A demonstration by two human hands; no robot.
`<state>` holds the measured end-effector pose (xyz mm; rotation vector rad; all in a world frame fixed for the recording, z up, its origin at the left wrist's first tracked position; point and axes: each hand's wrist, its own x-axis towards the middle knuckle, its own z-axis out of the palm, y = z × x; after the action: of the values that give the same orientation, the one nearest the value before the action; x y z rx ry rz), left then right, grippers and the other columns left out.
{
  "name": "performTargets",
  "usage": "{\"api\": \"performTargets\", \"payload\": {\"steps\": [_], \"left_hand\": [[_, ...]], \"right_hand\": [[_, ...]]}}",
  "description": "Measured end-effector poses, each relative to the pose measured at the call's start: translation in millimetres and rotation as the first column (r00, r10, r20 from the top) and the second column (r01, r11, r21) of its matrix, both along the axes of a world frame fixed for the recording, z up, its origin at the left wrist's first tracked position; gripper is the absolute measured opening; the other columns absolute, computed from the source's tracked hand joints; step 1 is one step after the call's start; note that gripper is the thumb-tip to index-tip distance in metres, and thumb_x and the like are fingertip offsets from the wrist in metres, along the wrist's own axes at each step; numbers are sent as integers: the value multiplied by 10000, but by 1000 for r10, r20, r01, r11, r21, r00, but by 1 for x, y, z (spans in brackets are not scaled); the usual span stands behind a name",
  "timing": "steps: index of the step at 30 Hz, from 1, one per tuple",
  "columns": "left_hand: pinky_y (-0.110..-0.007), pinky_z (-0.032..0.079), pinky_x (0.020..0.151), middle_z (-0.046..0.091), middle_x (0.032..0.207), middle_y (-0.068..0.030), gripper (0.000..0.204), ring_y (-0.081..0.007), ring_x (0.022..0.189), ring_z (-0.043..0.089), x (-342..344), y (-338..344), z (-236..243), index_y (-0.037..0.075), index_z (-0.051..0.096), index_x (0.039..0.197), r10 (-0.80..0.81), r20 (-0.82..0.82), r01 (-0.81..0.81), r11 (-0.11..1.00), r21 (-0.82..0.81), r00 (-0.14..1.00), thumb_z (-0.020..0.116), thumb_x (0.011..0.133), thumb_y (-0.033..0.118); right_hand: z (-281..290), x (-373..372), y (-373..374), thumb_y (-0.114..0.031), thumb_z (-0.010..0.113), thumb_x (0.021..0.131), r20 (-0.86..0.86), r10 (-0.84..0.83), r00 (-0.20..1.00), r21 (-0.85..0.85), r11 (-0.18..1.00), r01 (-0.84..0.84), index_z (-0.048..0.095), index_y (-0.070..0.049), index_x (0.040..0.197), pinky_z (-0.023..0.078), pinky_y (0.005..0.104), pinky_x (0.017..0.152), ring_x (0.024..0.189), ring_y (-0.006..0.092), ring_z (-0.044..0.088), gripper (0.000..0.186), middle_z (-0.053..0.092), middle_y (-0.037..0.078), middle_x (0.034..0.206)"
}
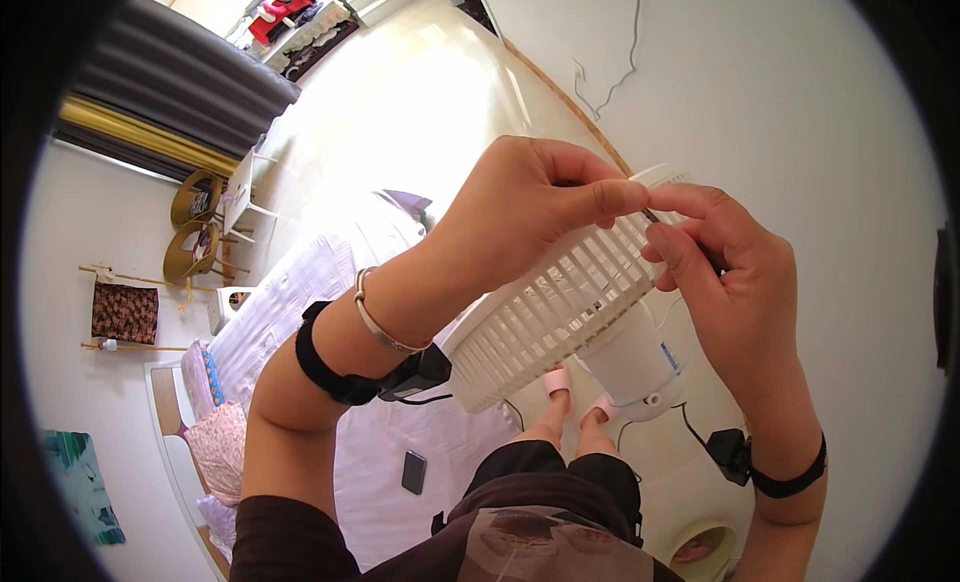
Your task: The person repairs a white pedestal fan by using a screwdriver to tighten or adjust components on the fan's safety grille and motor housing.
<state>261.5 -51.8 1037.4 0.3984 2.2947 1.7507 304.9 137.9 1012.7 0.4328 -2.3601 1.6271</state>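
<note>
A white electric fan [545, 322] stands in front of me, tilted in the picture, its slatted grille below my hands and its rounded motor housing [632, 367] toward me. At the upper right edge of the grille, my left hand [550, 197] has thumb and forefinger pinched together; what lies between them is hidden. Close against it, my right hand [735, 267] is closed with thumb and forefinger around a thin dark piece [651, 216], too small to name. The two hands' fingertips meet at the fan's rim.
To the left is a bed [365, 502] with a pale lilac sheet, holding a dark phone [413, 472] and pillows [217, 444]. Beyond are round chairs [190, 252] and grey curtains [190, 72]. A white wall [800, 112] rises at right. A round bin-like container [700, 550] stands low right.
</note>
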Motion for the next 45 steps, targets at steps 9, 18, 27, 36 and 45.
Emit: {"api": "performTargets", "payload": {"steps": [9,18,27,36,45], "left_hand": [[-205,465,656,665,747,6,212,-48,695,573,-10,-4,-8,3,743,887,-98,-12,96,990,-104,995,732,895,215],[-208,440,626,651,759,10,184,-42,693,555,-5,-11,-5,14,753,864,-93,-19,90,988,-126,995,772,855,196],[-232,427,660,661,775,-12,132,-78,713,562,7,-18,-3,67,782,905,-212,-240,158,961,-227,947,803,787,120],[-235,425,669,663,775,-5,137,-79,722,560,15,-20,-2,81,782,909,-238,-241,182,955,-234,941,806,779,120],[-236,429,659,650,767,-1,115,-82,709,540,20,-18,2,72,774,886,-245,-190,191,946,-261,951,801,786,123]], "right_hand": [[-2,4,1,-71,627,937,85,30,996,2,1000,-30,661,-47,1065,474,215,589,619,68,588,134,667,36,693],[0,9,-12,-46,685,845,-54,-96,994,106,989,102,625,-58,904,434,288,519,561,198,563,86,591,68,698],[-2,21,-9,-23,714,821,-103,-61,993,138,988,75,620,-32,820,423,274,521,587,160,535,95,539,59,731],[-11,29,-10,-60,720,860,146,20,989,-172,985,5,647,-16,854,441,237,575,630,99,541,86,572,33,757],[-26,29,-11,-58,733,850,125,54,991,-267,964,-19,652,-24,872,469,228,595,660,82,570,90,592,19,773]]}}
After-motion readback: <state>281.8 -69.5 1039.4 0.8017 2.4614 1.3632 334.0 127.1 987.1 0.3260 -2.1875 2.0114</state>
